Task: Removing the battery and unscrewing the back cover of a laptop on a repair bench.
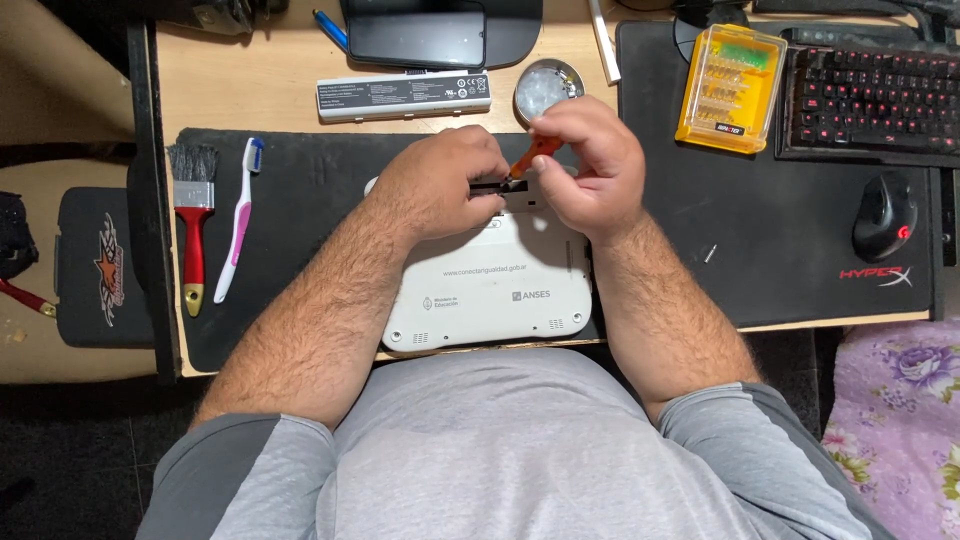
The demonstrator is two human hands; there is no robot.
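Resting upside down at the near edge of the desk, a small white laptop point(490, 285) is seen at the centre of the view, on a black mat point(310, 190). Its far edge, toward 12 o'clock, is worked on by both hands. The left hand point(440, 185) is closed over that far edge, its fingers curled down onto a dark open slot in the casing. The right hand point(590, 165) is closed around an orange-handled screwdriver point(535, 152), which is tilted so that its tip points toward 8 o'clock, into the slot just beside the left fingertips. The two hands are nearly touching.

At 12 o'clock from the hands, just beyond the mat, a long grey battery pack point(403, 96) is laid crosswise, and a round metal dish point(546, 88) is set just to its 3 o'clock side. Farther toward 12 o'clock a black phone point(416, 34) is lying flat. At 2 o'clock a yellow case of screwdriver bits point(730, 88) is placed on a second dark mat, with a red-lit keyboard point(870, 100) beside it and a black mouse point(884, 215) at 3 o'clock. A small screw point(710, 253) is seen near the right forearm. At 9 o'clock a red-handled paintbrush point(193, 220) and a pink and white toothbrush point(238, 215) are laid side by side, well apart from the hands.
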